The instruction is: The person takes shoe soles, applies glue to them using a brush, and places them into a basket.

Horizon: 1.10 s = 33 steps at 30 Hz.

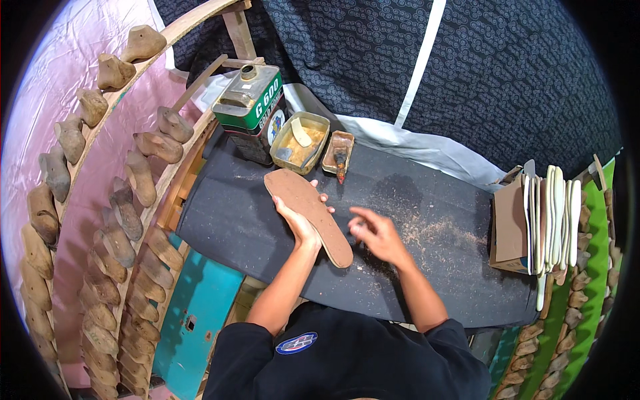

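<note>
A flat, brown shoe sole [301,195] is held over the dark work table by my left hand [303,230]. The thumb lies along its near left edge, and fingertips show past its far right edge. The sole slants from upper left to lower right. Just right of it, apart from the sole, is my right hand [378,237]. Its index finger points toward the sole, the other fingers are loosely bent, and I see nothing in it.
A green metal can [248,100], a tray [320,123] with a pale spatula-like piece, and a small tub [347,141] with a brush [341,165] stand at the back. Crumbs [440,227] litter the table. At right is a cardboard box [510,223] beside white strips [553,213]. Wooden shoe lasts [140,177] line racks.
</note>
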Tool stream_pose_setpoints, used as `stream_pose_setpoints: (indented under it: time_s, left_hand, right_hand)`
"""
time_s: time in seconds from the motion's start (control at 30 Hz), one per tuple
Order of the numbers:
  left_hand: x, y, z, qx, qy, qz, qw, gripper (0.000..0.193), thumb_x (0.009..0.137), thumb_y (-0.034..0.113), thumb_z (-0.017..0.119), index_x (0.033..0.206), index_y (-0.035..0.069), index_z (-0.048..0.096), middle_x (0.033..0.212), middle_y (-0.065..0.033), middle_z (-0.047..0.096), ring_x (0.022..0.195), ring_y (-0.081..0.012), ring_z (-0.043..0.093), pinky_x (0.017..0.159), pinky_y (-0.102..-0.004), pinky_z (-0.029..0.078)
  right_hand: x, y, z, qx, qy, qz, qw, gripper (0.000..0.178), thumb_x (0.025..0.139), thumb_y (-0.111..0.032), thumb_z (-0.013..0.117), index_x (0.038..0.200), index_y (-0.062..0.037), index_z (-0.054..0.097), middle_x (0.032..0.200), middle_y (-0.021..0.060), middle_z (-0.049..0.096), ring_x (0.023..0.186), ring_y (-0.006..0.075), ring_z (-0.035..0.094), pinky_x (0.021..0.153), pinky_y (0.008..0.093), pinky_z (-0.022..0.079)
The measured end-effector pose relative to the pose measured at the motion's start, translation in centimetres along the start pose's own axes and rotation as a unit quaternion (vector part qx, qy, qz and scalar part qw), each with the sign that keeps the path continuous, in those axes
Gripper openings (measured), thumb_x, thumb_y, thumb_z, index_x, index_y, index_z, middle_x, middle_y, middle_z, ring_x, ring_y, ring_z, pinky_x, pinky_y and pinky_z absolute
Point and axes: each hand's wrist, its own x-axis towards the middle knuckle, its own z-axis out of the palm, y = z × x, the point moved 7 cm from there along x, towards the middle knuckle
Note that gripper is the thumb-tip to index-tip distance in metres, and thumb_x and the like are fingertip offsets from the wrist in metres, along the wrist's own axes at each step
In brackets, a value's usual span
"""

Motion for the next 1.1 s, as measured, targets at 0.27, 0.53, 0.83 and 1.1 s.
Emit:
stream_pose_setpoints:
  time_s: [0.27,0.53,0.83,1.1]
  left_hand:
    - [0.1,-0.3,1.0,0.022,-0.068,-0.042,0.997,0.085,0.09,0.076,0.019,0.141,0.01,0.038,0.129,-0.0149,0.054,0.08,-0.0236,0.061,0.057,-0.0402,0.057]
    - [0.5,-0.2,2.2,0.013,-0.155,-0.08,0.985,0.088,0.09,0.076,0.019,0.142,0.008,0.038,0.13,-0.0163,0.056,0.087,-0.0259,0.064,0.061,-0.0417,0.06]
    - [0.8,-1.2,2.7,0.055,-0.189,-0.1,0.975,0.088,0.091,0.076,0.018,0.141,0.007,0.04,0.135,-0.0139,0.054,0.095,-0.026,0.065,0.067,-0.0408,0.059]
    - [0.6,-3.4,2.2,0.006,-0.215,-0.178,0.96,0.082,0.094,0.07,0.023,0.148,0.01,0.034,0.142,-0.019,0.048,0.119,-0.0321,0.056,0.096,-0.0533,0.048]
  right_hand:
    - [7.4,-1.7,-2.3,-0.273,0.104,-0.123,0.948,0.05,0.079,-0.009,0.072,0.127,-0.0174,0.059,0.138,0.0115,0.045,0.102,0.0312,0.059,0.087,0.0407,0.053]
    - [11.5,-2.3,-1.3,-0.327,0.081,-0.231,0.913,0.035,0.083,-0.008,0.067,0.117,-0.0097,0.063,0.124,0.011,0.058,0.107,0.0323,0.056,0.092,0.0394,0.049]
    - [16.6,-1.6,-2.6,-0.249,0.141,-0.229,0.93,0.022,0.078,-0.002,0.064,0.1,-0.0026,0.061,0.093,0.014,0.06,0.086,0.0328,0.061,0.076,0.0406,0.05]
    - [16.5,-0.3,-5.7,-0.146,0.229,-0.184,0.945,0.016,0.083,-0.002,0.067,0.097,0.0017,0.06,0.088,0.0134,0.063,0.078,0.0225,0.067,0.069,0.0335,0.053]
